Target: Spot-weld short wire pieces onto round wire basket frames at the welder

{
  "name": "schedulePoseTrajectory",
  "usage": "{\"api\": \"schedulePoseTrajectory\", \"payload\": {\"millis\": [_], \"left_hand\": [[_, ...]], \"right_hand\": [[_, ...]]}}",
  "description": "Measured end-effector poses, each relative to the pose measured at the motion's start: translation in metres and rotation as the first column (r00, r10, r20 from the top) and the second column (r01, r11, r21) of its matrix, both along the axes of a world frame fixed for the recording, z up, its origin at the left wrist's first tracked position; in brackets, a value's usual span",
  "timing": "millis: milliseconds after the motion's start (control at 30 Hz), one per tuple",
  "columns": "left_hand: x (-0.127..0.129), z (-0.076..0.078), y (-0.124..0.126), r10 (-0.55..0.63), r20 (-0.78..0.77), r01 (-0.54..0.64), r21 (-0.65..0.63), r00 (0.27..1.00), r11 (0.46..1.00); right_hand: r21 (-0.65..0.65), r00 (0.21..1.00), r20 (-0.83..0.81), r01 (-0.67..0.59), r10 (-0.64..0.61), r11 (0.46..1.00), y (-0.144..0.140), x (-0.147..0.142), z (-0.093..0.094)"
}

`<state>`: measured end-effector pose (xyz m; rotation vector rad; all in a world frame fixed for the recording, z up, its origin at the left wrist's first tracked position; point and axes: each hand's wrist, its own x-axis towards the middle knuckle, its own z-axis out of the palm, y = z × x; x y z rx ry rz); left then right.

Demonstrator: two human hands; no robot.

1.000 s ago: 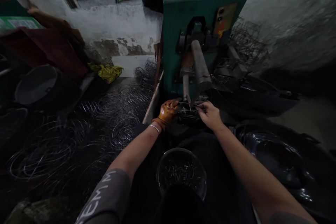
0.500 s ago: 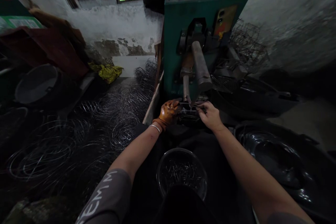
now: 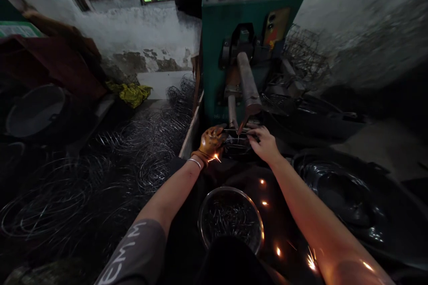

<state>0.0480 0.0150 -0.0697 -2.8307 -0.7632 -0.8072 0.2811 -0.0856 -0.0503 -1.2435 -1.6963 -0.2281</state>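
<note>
Under the welder's electrode arm (image 3: 248, 84): wire piece (image 3: 238, 132) held from both sides, sparks falling.

Left hand (image 3: 210, 140), in an orange glove, is closed on the wire piece's left end; right hand (image 3: 264, 141), bare, pinches its right end with fingers narrowed. Judged light, thin and stiff, likely hot at the joint beneath the arm, so best gripped at the outer ends. Below the arm, nearer the person, sits a metal bowl (image 3: 230, 219) of short wire bits; wire rings (image 3: 147, 147) lie to the arm's left.
</note>
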Motion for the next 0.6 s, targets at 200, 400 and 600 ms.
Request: {"api": "schedulePoseTrajectory", "payload": {"millis": [200, 400, 600], "left_hand": [[0.003, -0.001, -0.001, 0.007, -0.011, -0.007, -0.015, 1.000, 1.000], [-0.003, -0.006, 0.006, -0.034, 0.108, 0.037, -0.031, 0.994, 0.999], [-0.026, -0.008, 0.019, -0.082, 0.171, 0.104, -0.127, 0.982, 0.986]], "right_hand": [[-0.165, 0.968, -0.049, 0.237, -0.248, 0.957, -0.023, 0.034, -0.018], [-0.352, 0.961, -0.065, 0.230, -0.269, 0.907, -0.014, 0.042, -0.021], [-0.278, 0.995, -0.040, 0.076, -0.090, 0.958, -0.019, 0.027, -0.008]]}}
